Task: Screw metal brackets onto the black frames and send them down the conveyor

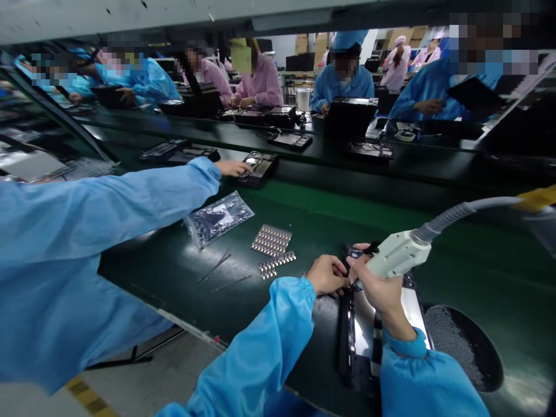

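Observation:
In my right hand (382, 289) is a pale green hand-held power tool (399, 255) with a ribbed grey hose. My fingers wrap round its lower end, and the tip is hidden behind them. Below lies an opened black tablet-like device (362, 333) with silver panels inside. At its upper left edge my left hand (328, 275) has its fingers bent and pressed together, touching the frame; whatever they pinch is hidden. Left of that hand are a sheet of small metal parts (273, 240) and a shorter strip of such parts (278, 263).
A co-worker's blue sleeve (152, 194) reaches in from the left, that hand touching another opened device (258, 168). A clear plastic bag (221, 217) and thin tweezers-like tools (215, 267) lie nearby. A black round dish (464, 347) stands at right; several people work across the line.

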The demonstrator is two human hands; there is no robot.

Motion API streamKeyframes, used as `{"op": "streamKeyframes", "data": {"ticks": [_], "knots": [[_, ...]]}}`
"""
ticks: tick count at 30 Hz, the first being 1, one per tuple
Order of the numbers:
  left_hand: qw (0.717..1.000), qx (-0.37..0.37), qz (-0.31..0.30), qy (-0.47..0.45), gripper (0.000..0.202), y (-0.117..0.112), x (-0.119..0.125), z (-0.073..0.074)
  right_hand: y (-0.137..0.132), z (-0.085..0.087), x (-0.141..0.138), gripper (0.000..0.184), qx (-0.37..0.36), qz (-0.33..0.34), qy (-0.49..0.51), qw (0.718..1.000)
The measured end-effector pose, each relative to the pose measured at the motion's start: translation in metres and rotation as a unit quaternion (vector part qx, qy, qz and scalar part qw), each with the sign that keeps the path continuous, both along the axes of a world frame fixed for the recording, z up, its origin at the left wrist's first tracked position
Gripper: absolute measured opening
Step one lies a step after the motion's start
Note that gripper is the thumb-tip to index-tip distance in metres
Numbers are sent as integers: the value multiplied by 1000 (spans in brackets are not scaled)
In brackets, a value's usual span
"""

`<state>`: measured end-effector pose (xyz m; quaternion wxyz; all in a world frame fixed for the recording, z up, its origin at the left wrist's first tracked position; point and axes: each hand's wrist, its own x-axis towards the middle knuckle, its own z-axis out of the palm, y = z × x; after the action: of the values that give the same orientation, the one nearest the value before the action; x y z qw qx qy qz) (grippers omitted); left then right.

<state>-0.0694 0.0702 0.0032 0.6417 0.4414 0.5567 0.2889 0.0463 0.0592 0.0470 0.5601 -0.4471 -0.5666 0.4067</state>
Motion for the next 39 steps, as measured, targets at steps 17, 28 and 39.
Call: {"op": "streamKeyframes", "data": {"ticks": [17, 28, 39], "knots": [[999, 19, -27, -13, 8, 3, -10, 6, -7, -5, -5, 27, -1, 8, -15, 1000], [896, 235, 9, 377, 13, -51, -96, 33, -16, 22, 25, 46, 19, -9, 35, 999], [926, 183, -39, 329, 16, -28, -84, 16, -30, 13, 142, 28, 67, -204, 106, 971]]}}
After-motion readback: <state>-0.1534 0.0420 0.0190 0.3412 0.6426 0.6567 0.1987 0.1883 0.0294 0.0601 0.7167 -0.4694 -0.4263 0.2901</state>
